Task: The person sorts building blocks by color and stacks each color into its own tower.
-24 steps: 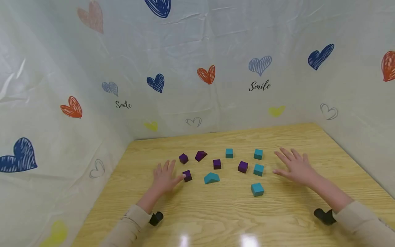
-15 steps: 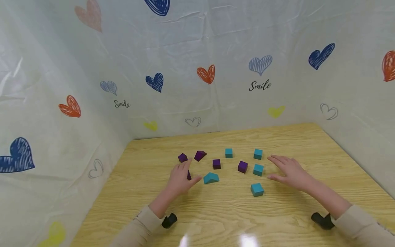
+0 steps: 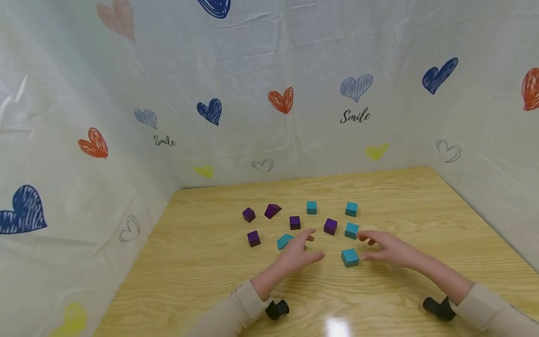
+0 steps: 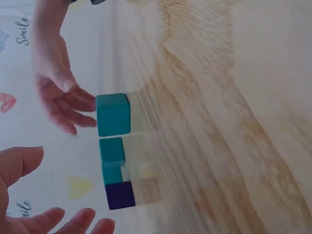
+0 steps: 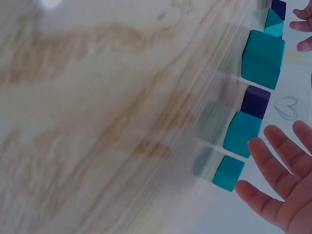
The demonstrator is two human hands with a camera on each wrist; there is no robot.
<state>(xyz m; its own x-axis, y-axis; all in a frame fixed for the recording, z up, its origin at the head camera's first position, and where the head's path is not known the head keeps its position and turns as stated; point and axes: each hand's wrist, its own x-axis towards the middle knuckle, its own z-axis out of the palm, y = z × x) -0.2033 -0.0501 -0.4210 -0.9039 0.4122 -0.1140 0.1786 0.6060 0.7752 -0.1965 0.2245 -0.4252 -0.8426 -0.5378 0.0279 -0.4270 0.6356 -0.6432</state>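
Note:
My left hand (image 3: 293, 253) hovers over the table with fingers spread loosely and holds nothing. It partly hides a blue wedge-shaped block (image 3: 284, 241). To the right, my right hand (image 3: 389, 249) holds nothing, thumb and fingers apart, beside the nearest blue cube (image 3: 350, 257) and another blue cube (image 3: 351, 230). A purple cube (image 3: 330, 226) stands between the hands, a little farther back. In the left wrist view, the nearest blue cube (image 4: 113, 115) appears in front of the right hand's fingers. The right wrist view has that cube (image 5: 263, 59) between the two hands.
Farther back stand two blue cubes, one in the middle (image 3: 311, 208) and one at right (image 3: 351, 209). Several purple blocks, including a cube (image 3: 254, 238) and an angled block (image 3: 273, 210), lie to the left. A heart-printed sheet (image 3: 236, 140) rises behind the wooden table (image 3: 189, 262).
My left hand has swept right, from the left purple cubes past the blue wedge-shaped block. My right hand has come slightly left and nearer, toward the closest blue cube. The blocks keep their places.

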